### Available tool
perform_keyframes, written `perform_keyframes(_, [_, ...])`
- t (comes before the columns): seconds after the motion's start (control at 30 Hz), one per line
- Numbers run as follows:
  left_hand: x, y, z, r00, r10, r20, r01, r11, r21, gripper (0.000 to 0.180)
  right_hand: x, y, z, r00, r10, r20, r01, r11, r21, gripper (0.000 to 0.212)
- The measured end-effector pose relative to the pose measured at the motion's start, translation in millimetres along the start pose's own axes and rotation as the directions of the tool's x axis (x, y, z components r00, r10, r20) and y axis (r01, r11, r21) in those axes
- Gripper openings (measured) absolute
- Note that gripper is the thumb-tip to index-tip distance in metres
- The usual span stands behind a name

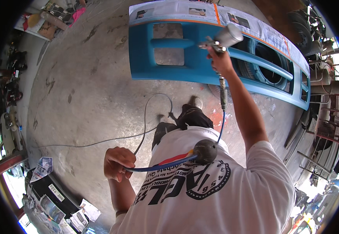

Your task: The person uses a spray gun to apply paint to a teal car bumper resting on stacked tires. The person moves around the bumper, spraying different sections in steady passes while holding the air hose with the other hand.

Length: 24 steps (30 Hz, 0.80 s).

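My right hand (221, 63) is wrapped round the grip of a spray gun (213, 45) with a grey cup (229, 36) on it. The gun hangs over a blue car bumper (177, 73), its nozzle toward the bumper's left part; whether paint comes out, I cannot see. From a metal connector (223, 94) under the grip runs a blue air hose (165, 165). It passes before my body to my left hand (119, 163), whose fingers are closed round it. A dark round object (205, 152), its kind unclear, sits before my chest and hides part of the hose.
White printed sheets (169, 11) with orange tape (217, 14) line the bumper's far edge. A tire (270, 62) shows through its opening. The thin hose (95, 144) loops over the concrete floor (87, 93). Metal racks (333, 117) stand right, a paper-strewn black piece (54, 191) lower left.
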<state>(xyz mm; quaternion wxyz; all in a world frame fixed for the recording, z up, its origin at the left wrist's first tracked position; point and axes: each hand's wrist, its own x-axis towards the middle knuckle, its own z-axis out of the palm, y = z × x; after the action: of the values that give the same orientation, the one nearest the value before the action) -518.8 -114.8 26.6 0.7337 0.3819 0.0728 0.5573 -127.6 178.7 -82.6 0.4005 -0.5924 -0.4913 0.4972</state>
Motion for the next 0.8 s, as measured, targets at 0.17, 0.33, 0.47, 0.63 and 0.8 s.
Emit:
perform_keyframes(0.17, [-25,15,9,0.988,0.084,-0.126,-0.074,0.994,0.077,0.048,44,-2,84,0.996,0.032,0.081,-0.029,0.999,-0.045,0.038])
perform_keyframes(0.33, [-35,28,11,0.972,0.101,-0.213,-0.067,0.985,0.159,0.043,93,-1,125,0.991,0.049,0.125,-0.046,0.998,-0.030,0.037])
perform_keyframes(0.47, [-15,39,7,0.961,0.133,-0.240,-0.073,0.967,0.243,0.035,142,3,133,0.992,0.073,0.098,-0.071,0.997,-0.025,0.038])
perform_keyframes(0.63, [25,26,12,0.964,0.106,-0.245,-0.039,0.964,0.264,0.037,168,-1,144,0.994,-0.019,-0.104,0.031,0.994,0.108,0.039])
perform_keyframes(0.8, [63,22,6,0.969,0.054,-0.239,0.008,0.968,0.250,0.040,167,9,108,0.967,0.073,0.244,-0.023,0.979,-0.202,0.054])
